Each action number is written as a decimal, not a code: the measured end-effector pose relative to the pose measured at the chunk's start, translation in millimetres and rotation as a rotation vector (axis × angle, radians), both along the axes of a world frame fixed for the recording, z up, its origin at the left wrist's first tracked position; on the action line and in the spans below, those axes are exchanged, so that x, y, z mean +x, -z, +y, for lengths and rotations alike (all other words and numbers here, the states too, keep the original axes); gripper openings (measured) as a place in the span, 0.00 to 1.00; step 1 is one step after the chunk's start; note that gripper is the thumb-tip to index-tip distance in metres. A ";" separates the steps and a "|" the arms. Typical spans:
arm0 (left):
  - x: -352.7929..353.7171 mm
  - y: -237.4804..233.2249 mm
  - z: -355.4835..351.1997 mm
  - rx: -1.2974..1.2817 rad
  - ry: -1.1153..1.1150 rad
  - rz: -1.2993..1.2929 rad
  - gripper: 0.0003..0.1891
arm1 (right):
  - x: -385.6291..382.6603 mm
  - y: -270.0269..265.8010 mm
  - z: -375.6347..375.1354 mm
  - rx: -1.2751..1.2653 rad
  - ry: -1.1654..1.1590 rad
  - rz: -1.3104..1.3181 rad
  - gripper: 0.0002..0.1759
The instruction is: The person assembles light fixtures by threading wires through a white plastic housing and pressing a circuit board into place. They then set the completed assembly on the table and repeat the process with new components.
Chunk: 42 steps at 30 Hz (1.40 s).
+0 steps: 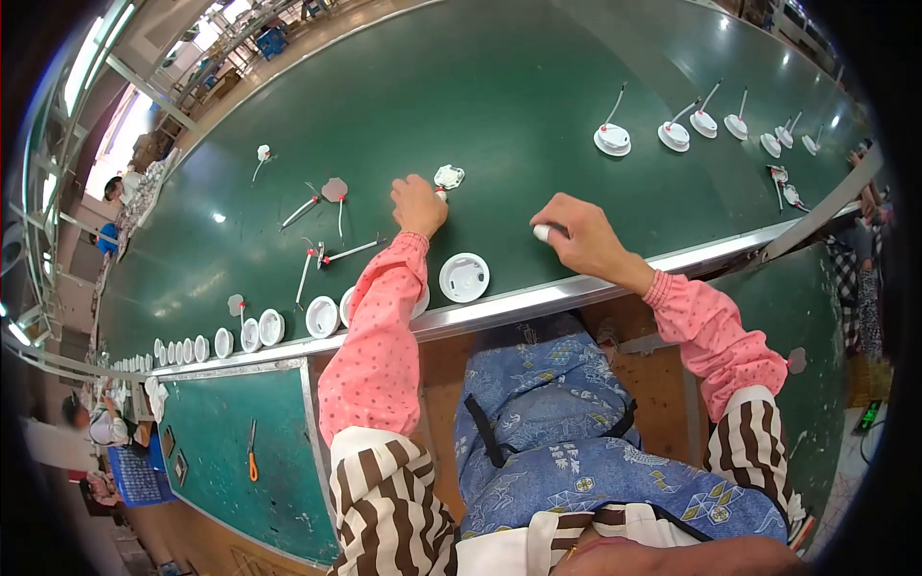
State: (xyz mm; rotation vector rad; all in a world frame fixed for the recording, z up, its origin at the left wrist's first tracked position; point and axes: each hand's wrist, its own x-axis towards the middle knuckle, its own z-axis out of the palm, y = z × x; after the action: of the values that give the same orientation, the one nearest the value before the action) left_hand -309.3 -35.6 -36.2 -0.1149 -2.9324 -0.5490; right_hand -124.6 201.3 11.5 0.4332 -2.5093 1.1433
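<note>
Putting small white parts together on the green belt (499, 86) - partway through, it seems.

The left hand (420, 204) is curled tight and pinches a red-tipped bit (441, 194), just beside a flat white piece (448, 177). The right hand (581, 235) is closed around a little white part (543, 231), low on the belt. A round white cup (464, 276) sits between the arms, near the edge. The cups with wires (612, 139) far right look done - a row of bare cups (272, 326) on the left looks not done yet.
</note>
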 end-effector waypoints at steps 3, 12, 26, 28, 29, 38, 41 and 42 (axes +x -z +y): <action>-4.6 0.3 -5.6 -0.022 0.034 -0.073 0.15 | 17.4 -1.6 -3.4 -0.036 0.005 -0.061 0.06; 102.1 -76.1 -1.0 0.344 0.641 0.014 0.05 | 36.5 -34.8 -2.7 -0.886 -0.008 -0.437 0.26; 242.8 -91.3 -30.9 1.005 0.644 -0.954 0.12 | 104.2 -39.6 -52.7 -0.866 -0.146 -0.618 0.05; 258.9 -84.5 -27.0 0.881 0.676 -0.649 0.07 | 113.9 -39.3 -51.0 -1.116 -0.179 -0.801 0.05; 266.2 -79.9 -25.4 0.820 0.722 -0.461 0.06 | 117.8 -36.4 -53.0 -1.166 -0.154 -0.849 0.05; 278.6 -67.4 -20.7 0.754 0.771 -0.118 0.07 | 137.9 -26.1 -70.2 -1.330 -0.149 -0.775 0.07; 282.9 -62.8 -21.3 0.779 0.748 -0.167 0.09 | 135.7 -21.3 -65.1 -1.436 -0.203 -0.787 0.07; 283.9 -63.3 -23.4 0.782 0.728 -0.170 0.09 | 137.1 -20.2 -62.5 -1.480 -0.218 -0.793 0.07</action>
State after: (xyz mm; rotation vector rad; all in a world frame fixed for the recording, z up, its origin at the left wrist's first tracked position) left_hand -25.4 -59.0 27.1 -1.0738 -2.4995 -1.8047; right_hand 12.5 138.7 31.7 -0.2374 -1.2699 3.1561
